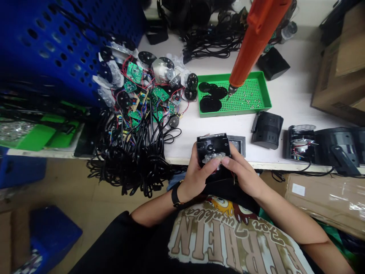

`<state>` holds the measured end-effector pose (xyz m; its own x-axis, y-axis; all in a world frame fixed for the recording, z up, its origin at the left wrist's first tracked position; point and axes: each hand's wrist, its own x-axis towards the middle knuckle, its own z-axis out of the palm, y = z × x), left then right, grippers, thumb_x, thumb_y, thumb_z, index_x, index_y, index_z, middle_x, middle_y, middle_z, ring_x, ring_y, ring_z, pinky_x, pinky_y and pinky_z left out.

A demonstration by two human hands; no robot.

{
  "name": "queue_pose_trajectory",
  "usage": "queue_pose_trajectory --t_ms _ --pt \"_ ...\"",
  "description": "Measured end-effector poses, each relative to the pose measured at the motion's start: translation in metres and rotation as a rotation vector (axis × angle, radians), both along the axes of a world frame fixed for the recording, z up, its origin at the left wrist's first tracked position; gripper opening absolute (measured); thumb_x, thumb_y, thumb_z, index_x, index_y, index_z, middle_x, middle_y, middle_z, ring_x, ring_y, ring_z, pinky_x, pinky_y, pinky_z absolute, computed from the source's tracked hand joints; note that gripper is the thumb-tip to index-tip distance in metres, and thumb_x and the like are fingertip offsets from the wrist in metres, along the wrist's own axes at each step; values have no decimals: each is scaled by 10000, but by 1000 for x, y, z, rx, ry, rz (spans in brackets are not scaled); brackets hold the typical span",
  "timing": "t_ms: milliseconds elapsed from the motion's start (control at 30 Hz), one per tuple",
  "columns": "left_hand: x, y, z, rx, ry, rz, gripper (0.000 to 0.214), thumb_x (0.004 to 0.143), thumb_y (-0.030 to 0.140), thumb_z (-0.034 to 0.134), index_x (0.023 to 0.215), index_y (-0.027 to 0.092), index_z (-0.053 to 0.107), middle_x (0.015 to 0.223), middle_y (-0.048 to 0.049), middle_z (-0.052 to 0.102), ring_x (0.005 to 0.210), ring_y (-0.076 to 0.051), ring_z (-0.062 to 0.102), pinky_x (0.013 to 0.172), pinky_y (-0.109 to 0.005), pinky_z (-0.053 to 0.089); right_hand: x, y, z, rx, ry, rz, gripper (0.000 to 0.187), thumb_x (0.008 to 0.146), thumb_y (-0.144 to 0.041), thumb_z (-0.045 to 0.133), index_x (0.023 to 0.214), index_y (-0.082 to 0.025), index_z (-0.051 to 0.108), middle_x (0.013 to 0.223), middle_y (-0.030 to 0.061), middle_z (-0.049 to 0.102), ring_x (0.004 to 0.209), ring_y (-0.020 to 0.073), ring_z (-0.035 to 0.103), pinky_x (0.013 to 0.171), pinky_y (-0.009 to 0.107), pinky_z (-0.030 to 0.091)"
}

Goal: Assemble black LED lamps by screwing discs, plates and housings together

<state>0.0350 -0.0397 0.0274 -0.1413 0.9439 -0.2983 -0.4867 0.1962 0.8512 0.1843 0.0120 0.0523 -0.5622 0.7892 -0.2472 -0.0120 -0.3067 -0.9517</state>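
A black plastic housing (213, 142), its inside facing me, is held between both hands near the table's front edge. My left hand (196, 177) wraps its left side, and my right hand (242, 169) wraps its right side. Both thumbs press on a clear plastic part (214, 156) inside the housing. What lies beneath that part is hidden by the thumbs. Behind my right fingers, a black rectangular frame (242, 146) lies on the table. An orange electric screwdriver (248, 45) hangs above the green tray, its tip pointing down.
A green tray (234, 111) holds black discs (210, 104) and small screws (251, 97). Left of it lies a pile of circuit boards (159, 93) with motors and tangled black cables (137, 152). Black housings (267, 129) stand at right, near cardboard boxes (339, 83). A blue crate (71, 42) rises at left.
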Motion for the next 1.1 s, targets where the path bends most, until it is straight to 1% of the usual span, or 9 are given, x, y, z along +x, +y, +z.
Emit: queue_pose_trajectory --t_ms 200,367,467,600,700,867,967,1033,1100 --pt "0 1 1 88 100 -7 552 855 513 830 1281 249 598 1352 -80 646 1243 -262 609 1091 -403 479 2 -4 -2 30 -7 -12 562 998 -501 601 1511 -283 533 1550 33 605 1415 246 561 1252 413 394" --pt "-1 2 -4 63 102 -7 532 858 502 830 1275 243 624 1205 -52 683 1093 -218 640 1019 -363 504 2 -1 -7 14 -21 -16 558 986 -518 615 1499 -305 552 1561 19 599 1434 252 548 1267 422 383" --pt "-2 4 -7 48 23 -9 554 822 484 861 1267 262 619 1130 -29 693 1006 -205 663 947 -356 534 1 2 -9 -48 42 -16 589 972 -559 618 1502 -310 549 1586 12 576 1476 257 516 1289 437 353" --pt "-1 10 -1 8 -181 8 501 805 539 824 1175 266 625 1027 -43 723 930 -264 718 835 -416 590 3 6 -11 -210 160 -9 775 946 -772 461 1568 -309 465 1590 59 571 1402 299 597 1123 483 534" --pt "2 14 8 23 -268 52 456 823 592 767 1131 275 656 1020 -64 739 1034 -320 728 888 -467 606 8 8 -14 -238 139 -3 805 947 -814 395 1574 -313 460 1614 76 545 1306 293 667 1015 461 588" --pt "1 17 13 51 -221 54 447 874 658 658 1083 263 689 1086 -78 751 1220 -349 680 1006 -520 583 20 3 -24 -132 68 -9 732 1002 -760 362 1586 -328 449 1644 91 507 1236 275 701 1087 481 535" --pt "-5 19 13 3 -231 53 487 879 689 623 1054 242 705 1017 -87 761 1239 -357 673 1022 -545 574 27 -10 -32 -23 44 -36 710 999 -747 403 1575 -334 452 1612 107 536 1334 292 645 1136 497 512" --pt "-9 21 14 -17 -271 67 497 873 697 624 1058 245 716 986 -82 764 1235 -360 679 1016 -544 579 30 -23 -39 81 19 -44 734 972 -717 524 1594 -348 395 1618 119 519 1374 294 613 1154 503 513" --pt "-13 24 16 -26 -302 88 496 865 695 640 1066 249 722 993 -80 766 1236 -363 681 1010 -537 585 30 -36 -45 207 -25 -98 802 926 -590 706 1602 -374 332 1652 140 454 1272 270 671 1092 484 571"
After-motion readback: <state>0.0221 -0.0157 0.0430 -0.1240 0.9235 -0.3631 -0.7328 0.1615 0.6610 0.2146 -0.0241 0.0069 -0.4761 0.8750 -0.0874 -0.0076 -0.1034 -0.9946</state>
